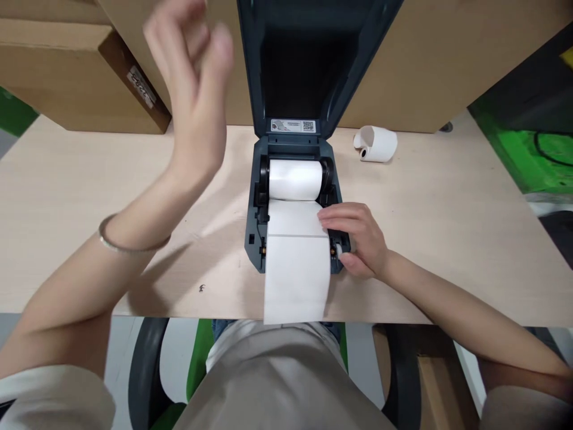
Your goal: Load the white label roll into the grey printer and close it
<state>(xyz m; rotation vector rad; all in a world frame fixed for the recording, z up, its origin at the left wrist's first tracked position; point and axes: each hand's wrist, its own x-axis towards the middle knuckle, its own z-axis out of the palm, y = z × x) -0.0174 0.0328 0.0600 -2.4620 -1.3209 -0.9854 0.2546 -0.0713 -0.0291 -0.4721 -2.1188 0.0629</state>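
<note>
A dark label printer [256,239] stands on the table with its lid [295,65] raised. Inside lies a roll of white labels [295,179], and its strip [296,275] runs out over the table's front edge. My right hand [358,239] rests at the printer's right side, fingers stretched and fingertips on the strip's right edge, thumb lower down by the casing. My left hand [192,83] is raised left of the lid, holding nothing visible; its fingers are bent, thumb apart, slightly blurred and partly cut off by the top edge.
A small loose white roll [380,144] lies on the table [430,209] behind and right of the printer. Cardboard boxes stand along the back, one [58,77] at the left and a large one [403,71] behind the printer. Chair armrests show below the table's front edge.
</note>
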